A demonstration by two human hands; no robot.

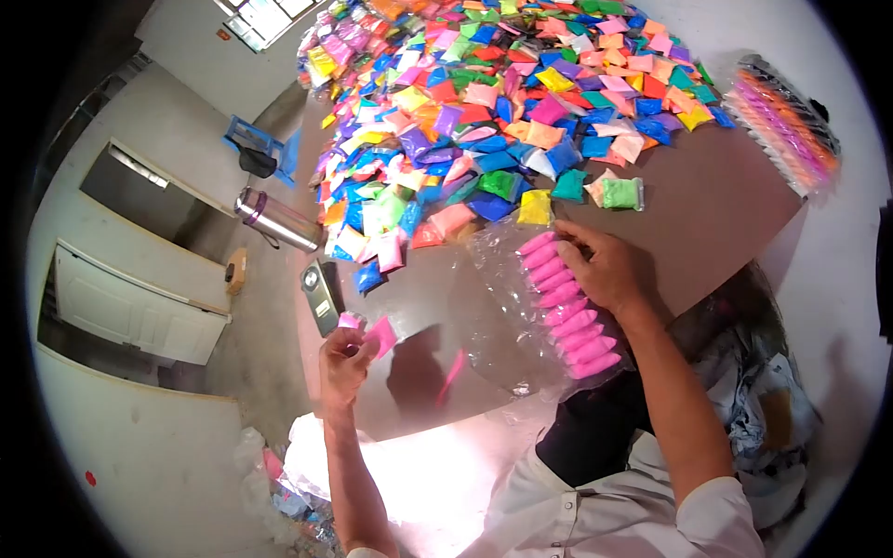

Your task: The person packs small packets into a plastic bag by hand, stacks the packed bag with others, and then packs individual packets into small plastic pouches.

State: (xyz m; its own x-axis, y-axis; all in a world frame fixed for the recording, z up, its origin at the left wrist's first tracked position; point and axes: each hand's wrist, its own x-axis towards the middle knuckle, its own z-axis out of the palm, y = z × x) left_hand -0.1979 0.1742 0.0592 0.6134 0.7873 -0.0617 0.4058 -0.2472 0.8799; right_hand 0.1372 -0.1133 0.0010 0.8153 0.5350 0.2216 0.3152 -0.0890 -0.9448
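Your left hand (344,367) is pinching a bright pink plastic piece (382,337) between narrowed fingers. Your right hand (600,270) is touching the far end of one row of about ten slim pink packets (577,325) in clear film, lying on the brown tabletop (712,209); whether its bent fingers are gripping, you cannot tell. One dark rectangular device (320,298) and one silver steel flask (277,220) are sitting leftward; a multicoloured packet heap (484,121), too dense to count, is blocking the far side.

Workshop, by its coloured-packet heap (502,112)
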